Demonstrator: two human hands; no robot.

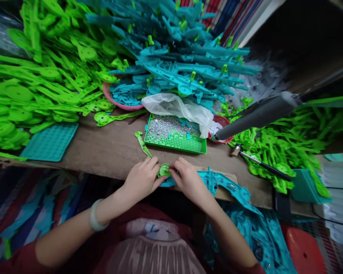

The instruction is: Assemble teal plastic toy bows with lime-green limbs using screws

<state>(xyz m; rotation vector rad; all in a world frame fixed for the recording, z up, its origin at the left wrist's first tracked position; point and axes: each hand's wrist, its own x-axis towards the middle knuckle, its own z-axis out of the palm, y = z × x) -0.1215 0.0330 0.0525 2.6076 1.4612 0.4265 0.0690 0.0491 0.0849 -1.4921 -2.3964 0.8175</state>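
My left hand (142,178) and my right hand (188,179) meet at the near edge of the brown workbench (114,148). Both pinch the round end of a long green plastic part (148,154), which stretches away to the upper left. A teal plastic part (217,182) lies under and to the right of my right hand. Just beyond my hands sits a green perforated tray (177,142) holding a heap of small silver metal pieces, with a crumpled clear plastic bag (177,106) at its far edge.
A big pile of green parts (40,76) fills the left, a teal pile (174,49) the back centre, more green parts (288,144) the right. A teal perforated mat (50,142) lies left, a small hammer (258,161) right, a grey machine arm (260,112) above it.
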